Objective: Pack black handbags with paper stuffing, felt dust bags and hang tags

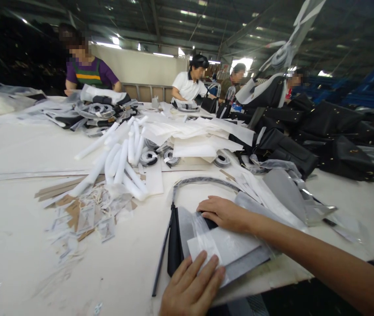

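A black bag (174, 245) lies on its side near the table's front edge, with grey sheeting and clear plastic over it. Its wrapped handle (206, 180) arches behind it, and a thin dark strap hangs along its left side. My left hand (191, 285) rests with fingers spread on a white sheet (219, 245) on top of the bag. Reaching in from the right, my right hand (224, 213) lies over the bag's upper part, fingers stretched out and fingertips partly bent over the plastic.
White foam tubes (117, 166), small tags and packets (86, 217) lie left of the bag. White sheets (196, 136) are piled behind it. Black bags (282, 149) fill the right side. Several people stand across the white table (19, 210).
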Available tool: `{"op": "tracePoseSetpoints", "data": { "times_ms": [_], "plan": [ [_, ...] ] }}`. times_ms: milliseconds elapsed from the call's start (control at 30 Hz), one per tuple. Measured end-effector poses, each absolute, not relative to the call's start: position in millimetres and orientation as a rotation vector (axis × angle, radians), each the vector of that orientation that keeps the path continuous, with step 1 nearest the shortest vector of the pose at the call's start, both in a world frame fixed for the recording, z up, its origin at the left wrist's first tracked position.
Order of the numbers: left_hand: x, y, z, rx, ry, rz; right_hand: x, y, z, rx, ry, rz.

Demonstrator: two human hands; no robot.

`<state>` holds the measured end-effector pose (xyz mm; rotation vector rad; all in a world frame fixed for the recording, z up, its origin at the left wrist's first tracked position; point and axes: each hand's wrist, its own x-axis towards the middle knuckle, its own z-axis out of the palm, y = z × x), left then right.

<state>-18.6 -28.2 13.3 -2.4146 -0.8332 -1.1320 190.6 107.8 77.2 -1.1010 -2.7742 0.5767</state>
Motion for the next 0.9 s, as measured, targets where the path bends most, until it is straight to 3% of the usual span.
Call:
{"op": "tracePoseSetpoints", "data": {
  "times_ms": [900],
  "plan": [
    [-22, -22, 14, -2.455, -0.765, -1.079, 171, 145, 64, -1.182, -2.772, 0.934]
  ]
}}
